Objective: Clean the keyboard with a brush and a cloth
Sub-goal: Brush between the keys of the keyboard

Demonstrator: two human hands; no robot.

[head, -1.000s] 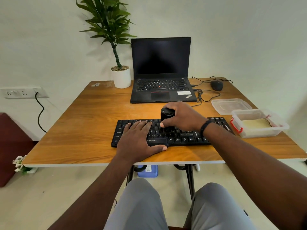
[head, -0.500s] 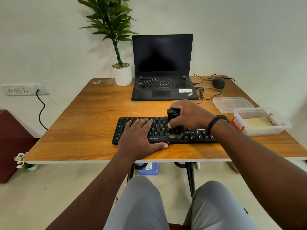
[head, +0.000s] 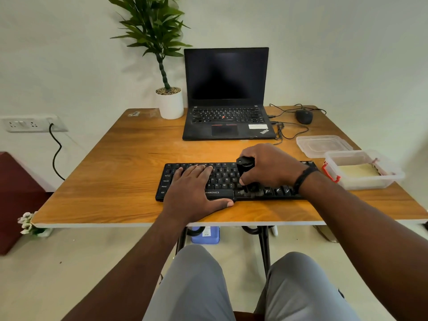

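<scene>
At a wooden table [head: 120, 172], a person cleans a black keyboard [head: 222, 179] lying near the front edge; the right hand [head: 268, 167] is curled round an upright black brush [head: 246, 169], its bristles pressed onto the bottom row just right of the space bar; the left hand [head: 194, 188] lies flat, fingers straight across the left-side keys, thumb along the keyboard's front edge, pinning it down. The risk, as it appears: a hard stroke toward the edge could flick dust onto the lap or nudge the keyboard off the table if the left hand eases; heavy bristle pressure might also lift a keycap. Both forearms reach in from below, the right crossing diagonally with a dark band at the wrist, the wrist bent so the brush stands nearly vertical; the hands sit apart, well separated on the keyboard. A yellowish cloth [head: 357, 170], seemingly untouched, rests in an open plastic container [head: 368, 181] at right, just beside the keyboard's end.
</scene>
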